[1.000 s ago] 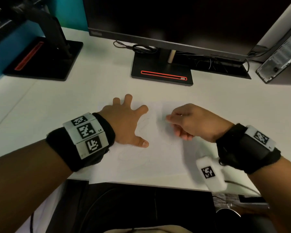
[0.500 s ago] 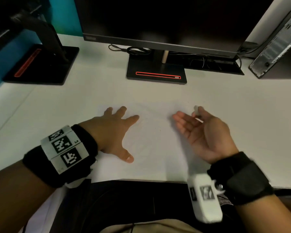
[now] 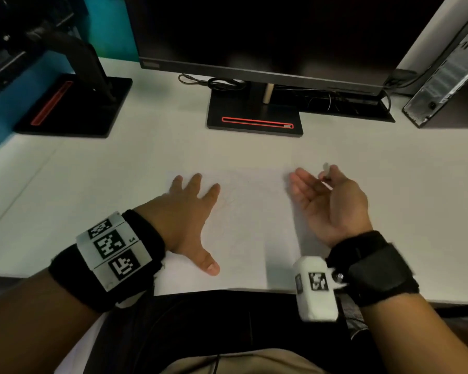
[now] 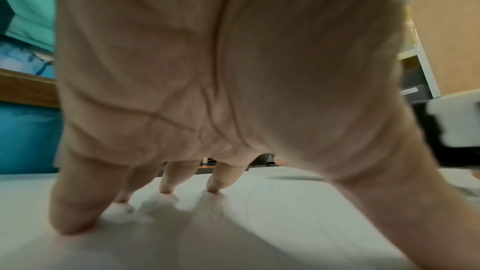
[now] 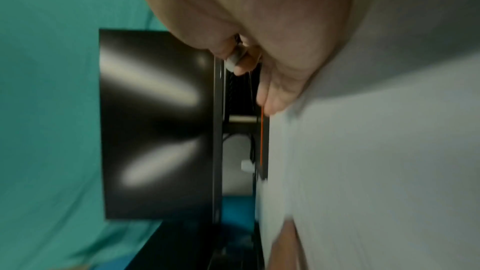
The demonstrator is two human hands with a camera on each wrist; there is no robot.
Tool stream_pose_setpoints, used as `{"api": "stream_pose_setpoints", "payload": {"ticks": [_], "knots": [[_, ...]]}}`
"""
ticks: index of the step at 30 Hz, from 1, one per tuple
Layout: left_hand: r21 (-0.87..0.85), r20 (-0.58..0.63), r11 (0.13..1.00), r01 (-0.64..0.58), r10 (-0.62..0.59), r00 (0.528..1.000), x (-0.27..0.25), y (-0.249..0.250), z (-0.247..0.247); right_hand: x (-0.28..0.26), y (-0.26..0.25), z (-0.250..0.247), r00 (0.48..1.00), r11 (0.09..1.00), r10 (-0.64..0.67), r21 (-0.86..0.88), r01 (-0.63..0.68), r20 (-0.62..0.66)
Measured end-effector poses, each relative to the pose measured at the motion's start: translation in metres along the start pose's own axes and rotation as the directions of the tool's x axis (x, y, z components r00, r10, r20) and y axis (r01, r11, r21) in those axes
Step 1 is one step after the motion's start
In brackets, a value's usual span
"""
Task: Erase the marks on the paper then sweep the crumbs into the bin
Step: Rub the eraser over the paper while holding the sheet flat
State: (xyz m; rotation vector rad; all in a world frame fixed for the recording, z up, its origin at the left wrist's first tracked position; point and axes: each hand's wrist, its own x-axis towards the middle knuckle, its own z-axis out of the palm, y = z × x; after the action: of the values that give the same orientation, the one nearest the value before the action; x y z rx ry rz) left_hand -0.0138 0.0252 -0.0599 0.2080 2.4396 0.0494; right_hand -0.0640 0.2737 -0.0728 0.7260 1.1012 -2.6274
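No word or number can be read with certainty. The left wristband (image 3: 111, 251), lower left of the head view, carries three black-and-white square code markers and a tiny mark, too small to make out. The white block (image 3: 315, 288) at the right wrist bears another such marker. The monitor (image 3: 254, 36) has a logo on its bezel corner, too blurred to read.

My right wrist view is smeared by motion blur: the small pale grey eraser (image 5: 235, 60) pinched at my right hand's (image 3: 333, 203) fingertips shows only its rounded end, the rest buried between thumb and finger. In the left wrist view the palm of my left hand (image 4: 207, 69) fills the picture and hides most of the white paper sheet (image 4: 285, 223) beyond my fingertips. The faint pencil marks (image 4: 217, 211) just past my fingertips are too thin to read.
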Motion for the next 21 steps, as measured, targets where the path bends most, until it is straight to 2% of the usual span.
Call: {"api": "stream_pose_setpoints", "payload": {"ticks": [2, 3, 5, 6, 7, 8, 10, 12, 13, 15, 16, 18, 19, 20, 21], "knots": [[0.007, 0.008, 1.0, 0.027, -0.027, 1.0, -0.001, 0.001, 0.0, -0.022, 0.026, 0.012, 0.972, 0.976, 0.197, -0.117, -0.182, 0.128], [0.016, 0.011, 0.999, 0.035, -0.035, 0.999, -0.001, 0.002, 0.0, -0.034, 0.04, 0.018, 0.924, 0.927, 0.334, -0.243, -0.287, 0.184], [0.039, 0.01, 0.998, 0.039, -0.04, 0.999, 0.0, 0.003, 0.0, -0.046, 0.063, 0.028, 0.794, 0.772, 0.57, -0.469, -0.429, 0.211], [0.045, 0.007, 0.998, 0.038, -0.038, 0.999, 0.001, 0.002, 0.0, -0.044, 0.068, 0.031, 0.759, 0.733, 0.616, -0.506, -0.455, 0.21], [0.045, 0.007, 0.998, 0.036, -0.036, 0.999, 0.0, 0.001, 0.001, -0.037, 0.068, 0.034, 0.754, 0.734, 0.622, -0.493, -0.467, 0.212], [0.039, 0.009, 0.999, 0.033, -0.033, 0.999, 0.0, 0.001, 0.001, -0.026, 0.064, 0.035, 0.771, 0.765, 0.599, -0.44, -0.471, 0.216], [0.033, 0.014, 0.999, 0.029, -0.03, 0.999, -0.001, -0.001, 0.001, 0.001, 0.045, 0.037, 0.852, 0.861, 0.486, -0.274, -0.428, 0.196], [0.027, 0.023, 0.999, 0.03, -0.031, 0.999, -0.001, 0.0, 0.0, 0.024, 0.02, 0.032, 0.953, 0.954, 0.29, -0.101, -0.281, 0.091], [0.022, 0.026, 0.999, 0.029, -0.03, 0.999, -0.002, 0.0, -0.001, 0.03, 0.007, 0.028, 0.983, 0.982, 0.182, -0.047, -0.181, 0.013], [0.011, 0.031, 1.0, 0.026, -0.026, 0.999, -0.002, 0.0, -0.002, 0.032, -0.014, 0.021, 0.996, 1.0, 0.02, -0.013, -0.021, -0.087], [0.009, 0.032, 1.0, 0.024, -0.024, 0.999, -0.002, 0.0, -0.002, 0.027, -0.018, 0.019, 0.996, 1.0, -0.005, 0.002, 0.006, -0.085], [0.013, 0.033, 1.0, 0.024, -0.024, 0.999, -0.002, -0.001, -0.001, 0.008, -0.01, 0.02, 0.999, 0.999, 0.043, -0.004, -0.043, 0.011], [0.017, 0.034, 1.0, 0.025, -0.025, 0.999, -0.002, -0.001, -0.001, -0.003, 0.0, 0.021, 0.989, 0.991, 0.125, -0.054, -0.12, 0.083], [0.022, 0.037, 0.999, 0.025, -0.026, 0.999, -0.002, -0.001, -0.002, -0.013, 0.013, 0.022, 0.958, 0.965, 0.241, -0.146, -0.219, 0.157], [0.027, 0.043, 0.999, 0.024, -0.025, 0.999, -0.002, 0.0, -0.002, -0.02, 0.025, 0.021, 0.9, 0.904, 0.382, -0.285, -0.317, 0.211]]}}
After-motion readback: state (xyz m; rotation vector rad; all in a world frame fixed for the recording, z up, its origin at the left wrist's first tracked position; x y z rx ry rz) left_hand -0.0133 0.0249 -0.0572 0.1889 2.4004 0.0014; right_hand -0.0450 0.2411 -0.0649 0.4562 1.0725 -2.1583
